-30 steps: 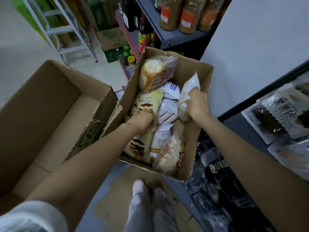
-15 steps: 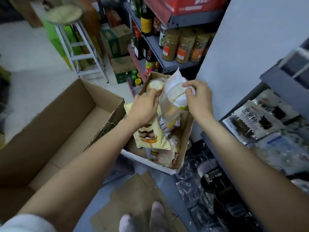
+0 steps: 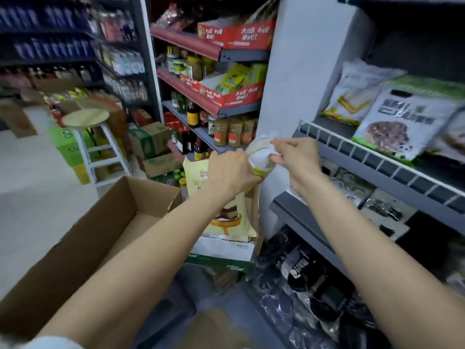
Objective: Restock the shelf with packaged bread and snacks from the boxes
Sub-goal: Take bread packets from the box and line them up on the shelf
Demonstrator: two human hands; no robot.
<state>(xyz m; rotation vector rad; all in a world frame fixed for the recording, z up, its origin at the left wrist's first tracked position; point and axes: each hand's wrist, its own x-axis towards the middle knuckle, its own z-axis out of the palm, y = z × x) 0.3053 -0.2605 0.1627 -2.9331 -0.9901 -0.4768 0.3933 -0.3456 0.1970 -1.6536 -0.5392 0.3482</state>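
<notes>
My left hand [image 3: 230,170] grips the top of a pale yellow bread packet [image 3: 224,215] with a cake picture, which hangs down in front of the small stock box [image 3: 221,248]. My right hand [image 3: 297,157] pinches a small white packet with a green edge [image 3: 260,157], held up beside my left hand. Both hands are raised in front of the grey shelf [image 3: 377,157] on the right. That shelf carries a white bread bag [image 3: 357,94] and a bag with a dark loaf picture [image 3: 405,122] behind a white wire rail.
A large open cardboard box [image 3: 83,243] sits at the lower left. Dark packets [image 3: 314,285] fill the bottom shelf, and more lie on the middle shelf [image 3: 372,205]. A white stool [image 3: 93,137] and stacked cartons [image 3: 151,142] stand behind. Sauce bottles and jars [image 3: 231,132] fill the far rack.
Both hands have lifted their packets out of the small box and up toward the right-hand shelf. My view has swung up from the box to the shelves.
</notes>
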